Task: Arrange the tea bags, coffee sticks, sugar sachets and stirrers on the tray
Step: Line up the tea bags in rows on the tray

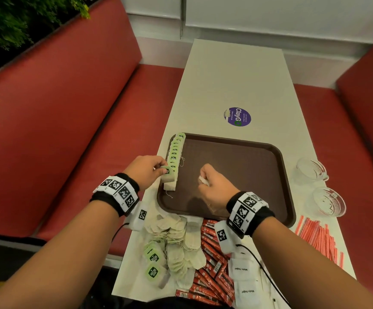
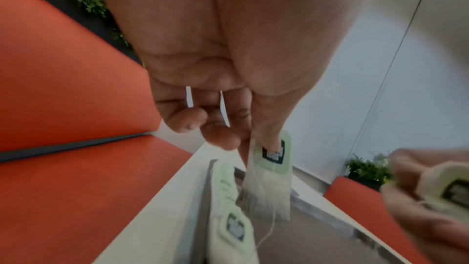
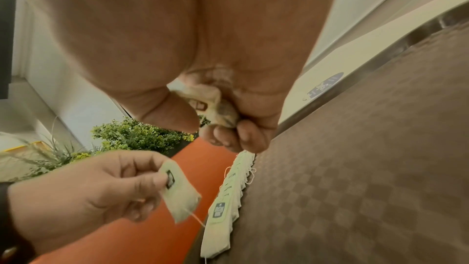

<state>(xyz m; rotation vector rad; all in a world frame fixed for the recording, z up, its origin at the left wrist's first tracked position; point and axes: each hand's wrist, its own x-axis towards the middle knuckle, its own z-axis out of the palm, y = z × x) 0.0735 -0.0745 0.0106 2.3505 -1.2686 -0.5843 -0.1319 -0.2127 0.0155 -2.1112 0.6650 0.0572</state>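
Tea bag (image 1: pixel 167 173) pinched in my left hand (image 1: pixel 146 169) goes onto the row (image 1: pixel 174 156) along the tray (image 1: pixel 283 175) edge, overlapping neatly; my right hand (image 1: pixel 214 186) clutches spare bags.

long pale table (image 1: pixel 236 81) between red benches. directly on top: brown tray (image 1: pixel 279 175) mid-table, round purple sticker (image 1: pixel 237 117) beyond, two clear glass cups (image 1: pixel 319 188) at right, red stirrers (image 1: pixel 319 239) nearer, then loose tea bags (image 1: pixel 176 248), red coffee sticks (image 1: pixel 212 264), white sugar sachets (image 1: pixel 244 279).
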